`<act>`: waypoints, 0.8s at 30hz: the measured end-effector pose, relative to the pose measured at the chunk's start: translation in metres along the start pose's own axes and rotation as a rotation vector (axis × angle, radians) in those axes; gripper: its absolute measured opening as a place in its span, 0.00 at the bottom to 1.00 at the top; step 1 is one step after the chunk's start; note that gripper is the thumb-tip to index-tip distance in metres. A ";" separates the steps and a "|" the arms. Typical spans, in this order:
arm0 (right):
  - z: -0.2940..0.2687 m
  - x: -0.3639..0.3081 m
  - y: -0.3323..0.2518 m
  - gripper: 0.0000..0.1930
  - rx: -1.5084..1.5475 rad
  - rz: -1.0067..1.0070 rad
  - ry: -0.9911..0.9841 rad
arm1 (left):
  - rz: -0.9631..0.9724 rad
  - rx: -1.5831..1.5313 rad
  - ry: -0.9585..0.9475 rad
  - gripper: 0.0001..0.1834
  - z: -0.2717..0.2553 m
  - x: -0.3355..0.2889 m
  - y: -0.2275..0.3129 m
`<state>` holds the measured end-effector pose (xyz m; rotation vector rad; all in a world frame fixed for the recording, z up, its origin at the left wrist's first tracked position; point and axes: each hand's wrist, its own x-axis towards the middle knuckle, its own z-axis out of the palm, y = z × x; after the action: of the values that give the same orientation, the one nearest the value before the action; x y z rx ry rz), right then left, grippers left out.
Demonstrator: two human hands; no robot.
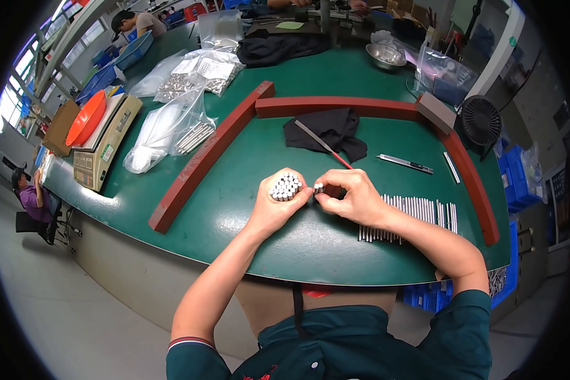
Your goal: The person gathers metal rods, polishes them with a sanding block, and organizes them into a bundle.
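My left hand (273, 201) is wrapped round a bundle of shiny metal rods (285, 186), whose round ends face up. Close beside it, my right hand (354, 196) pinches a few more metal rods (319, 188) between thumb and forefinger. The two hands nearly touch at the thumbs. Under and beyond my right forearm, a row of loose metal rods (418, 209) lies side by side on the green table (234, 244). How far the held rods reach down is hidden by my fingers.
Red bars (215, 158) frame the work area. Inside lie a black cloth (335, 130), a red-handled tool (326, 145), a utility knife (405, 164) and a separate rod pair (451, 168). Bagged parts (199, 73) and a scale (104, 149) stand left, a black fan (480, 120) right.
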<state>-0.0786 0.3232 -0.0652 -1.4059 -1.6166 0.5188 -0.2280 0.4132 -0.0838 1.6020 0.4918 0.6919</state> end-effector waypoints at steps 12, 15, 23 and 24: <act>-0.003 0.013 0.006 0.07 0.642 0.617 -0.147 | -0.013 -0.023 0.008 0.05 0.001 0.001 0.000; -0.003 0.013 0.006 0.07 0.642 0.613 -0.127 | -0.013 -0.026 0.010 0.06 0.001 0.001 -0.002; -0.002 0.012 0.005 0.08 0.639 0.618 -0.097 | -0.016 -0.037 0.001 0.06 0.001 0.001 -0.001; -0.002 0.012 0.005 0.08 0.629 0.611 -0.091 | -0.019 -0.041 0.001 0.06 0.001 0.001 -0.001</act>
<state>-0.0732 0.3354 -0.0641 -1.3631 -0.9209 1.3299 -0.2265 0.4137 -0.0843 1.5569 0.4894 0.6845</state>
